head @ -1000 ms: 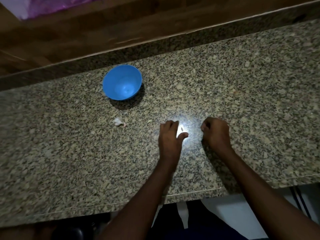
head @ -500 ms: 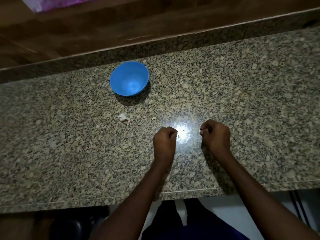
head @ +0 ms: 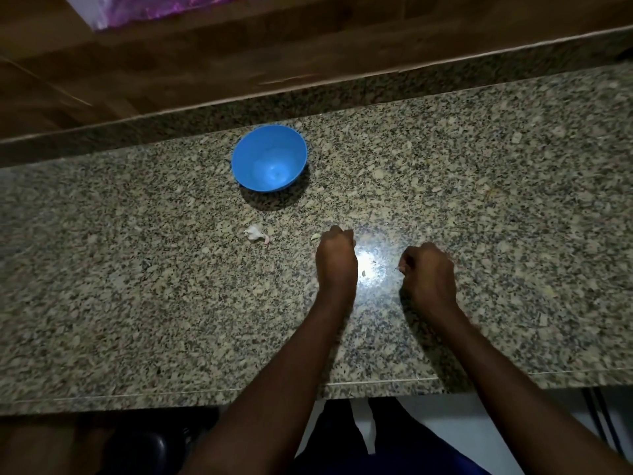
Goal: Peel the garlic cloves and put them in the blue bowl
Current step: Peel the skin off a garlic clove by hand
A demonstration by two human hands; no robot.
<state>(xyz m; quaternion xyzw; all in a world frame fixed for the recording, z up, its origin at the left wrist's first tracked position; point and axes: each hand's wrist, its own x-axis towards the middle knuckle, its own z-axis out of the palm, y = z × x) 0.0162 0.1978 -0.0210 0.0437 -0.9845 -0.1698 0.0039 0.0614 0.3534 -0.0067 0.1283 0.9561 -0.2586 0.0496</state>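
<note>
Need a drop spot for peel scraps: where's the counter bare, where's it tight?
Bare: the counter left of the left hand, below the peel scrap; also the stretch right of the right hand and right of the blue bowl. Tight: between the hands, where a small bit lies in the glare, and a fleck by the left knuckles.

Speckled granite counter, wooden surface beyond, purple plastic.

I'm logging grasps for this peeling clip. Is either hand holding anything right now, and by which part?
It cannot be told. Both the left hand and the right hand have curled fingers that hide whatever they hold.
</note>
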